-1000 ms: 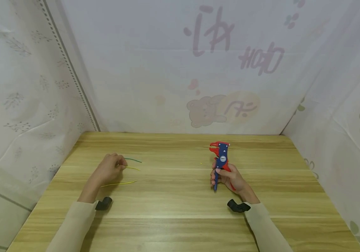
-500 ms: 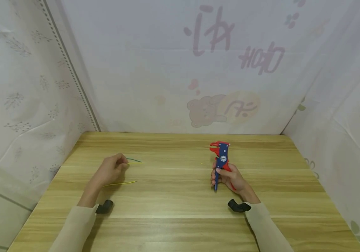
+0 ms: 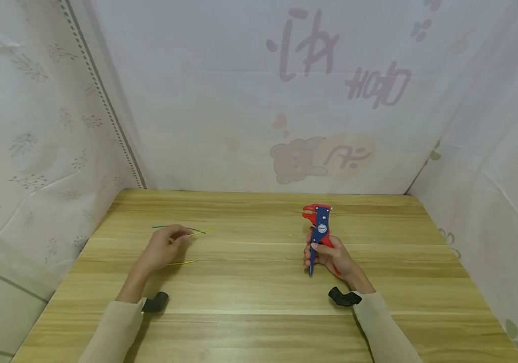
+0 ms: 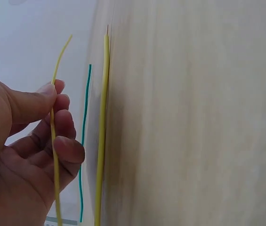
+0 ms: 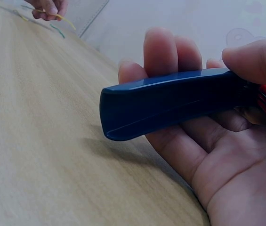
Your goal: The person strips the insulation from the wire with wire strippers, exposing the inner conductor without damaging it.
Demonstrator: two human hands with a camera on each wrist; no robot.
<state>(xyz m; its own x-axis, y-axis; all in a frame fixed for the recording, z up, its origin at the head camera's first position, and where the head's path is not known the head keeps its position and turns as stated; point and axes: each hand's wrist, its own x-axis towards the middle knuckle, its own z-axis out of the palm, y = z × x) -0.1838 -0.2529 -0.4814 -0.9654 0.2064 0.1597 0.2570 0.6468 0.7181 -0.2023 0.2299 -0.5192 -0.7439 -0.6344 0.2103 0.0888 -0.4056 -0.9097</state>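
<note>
A yellow wire (image 4: 55,155) was pinched in the left grip (image 3: 166,247), held narrowly between thumb and fingertip, its free end pointed toward the right. With so little of it caught, the wire could be twisted or let slip if its thin tip were pushed against anything stiff.

The tool (image 3: 321,229) was held in the right grip (image 3: 335,257): the blue handle was enclosed by the fingers and pressed by the thumb, and the palm was crossed by the red one. Its parted jaws were turned leftward, well apart from the wire. If the handles were squeezed with the wire badly placed, it could be nipped or missed.

On the table (image 3: 250,282), the green wire (image 4: 85,108) was overlapped by the held tip in the head view; it could be brushed aside or gathered in by mistake. The second wire (image 4: 103,117), its bare tip exposed, was partly covered by the left wrist and could be dragged or bent by it. Between the hands a yellow speck (image 3: 291,235) was seen, too small to be identified.
</note>
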